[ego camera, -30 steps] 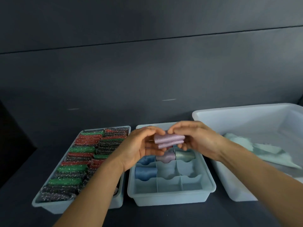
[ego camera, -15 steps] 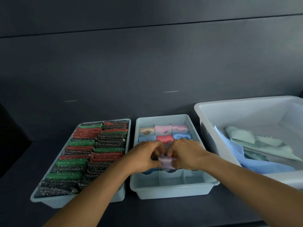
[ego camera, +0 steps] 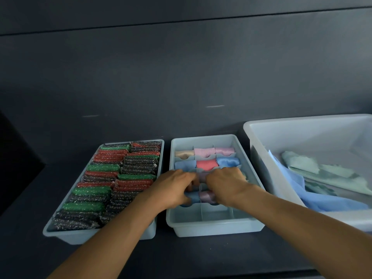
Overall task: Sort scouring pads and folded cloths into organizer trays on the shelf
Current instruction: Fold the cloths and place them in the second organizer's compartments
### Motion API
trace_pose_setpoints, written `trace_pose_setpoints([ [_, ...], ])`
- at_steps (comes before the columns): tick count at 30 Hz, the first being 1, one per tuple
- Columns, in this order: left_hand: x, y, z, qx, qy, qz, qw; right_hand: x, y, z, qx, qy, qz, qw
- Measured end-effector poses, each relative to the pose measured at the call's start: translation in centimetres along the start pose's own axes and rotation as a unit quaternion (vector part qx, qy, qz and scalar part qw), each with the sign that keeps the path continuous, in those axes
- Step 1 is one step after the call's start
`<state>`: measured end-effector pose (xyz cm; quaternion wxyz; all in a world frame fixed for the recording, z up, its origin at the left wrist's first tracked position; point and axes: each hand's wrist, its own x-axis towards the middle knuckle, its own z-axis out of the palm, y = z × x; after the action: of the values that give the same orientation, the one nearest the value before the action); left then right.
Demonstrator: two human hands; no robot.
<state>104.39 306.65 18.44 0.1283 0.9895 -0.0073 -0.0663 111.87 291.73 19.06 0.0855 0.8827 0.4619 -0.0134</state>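
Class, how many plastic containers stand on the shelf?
3: the pad tray at left, the cloth tray in the middle, the large bin at right. Others may lie outside the view.

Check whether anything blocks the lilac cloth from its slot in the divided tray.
Nothing visible does. The left hand and right hand hold the lilac cloth in a middle slot of the divided tray, beside a blue cloth; the hands hide the slot's floor.

— Can we read any words, labels or numbers here?
— No. We find none readable on the pad tray (ego camera: 90,237), the divided tray (ego camera: 217,228) or the big bin (ego camera: 302,137) at the right.
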Motion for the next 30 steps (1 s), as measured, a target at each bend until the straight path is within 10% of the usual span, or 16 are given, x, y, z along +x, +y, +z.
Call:
trace_pose_setpoints([
  [5, 0.3, 0.1, 0.0, -0.024, 0.008, -0.01, 1.0, -1.4, 1.5, -0.4, 0.1, -0.01, -0.001, 0.995],
  [11, 1.6, 2.9, -0.4, -0.188, 0.118, -0.014, 0.975, -4.4, 8.9, -4.2, 0.21, 0.296, 0.192, 0.912],
  [17, 2.9, 6.6, -1.1, -0.32, 0.127, 0.001, 0.939, -4.6, 18.2, -1.3, 0.339, -0.095, 0.235, 0.906],
  [22, 3.6, 8.3, -1.2, -0.404, 0.141, -0.001, 0.904, -3.7, 17.6, 1.4, 0.368, -0.012, 0.167, 0.915],
  [30, 3.4, 11.0, -3.6, -0.494, 0.216, 0.001, 0.842, -6.6, 17.4, -5.9, 0.684, 0.186, 0.028, 0.705],
])
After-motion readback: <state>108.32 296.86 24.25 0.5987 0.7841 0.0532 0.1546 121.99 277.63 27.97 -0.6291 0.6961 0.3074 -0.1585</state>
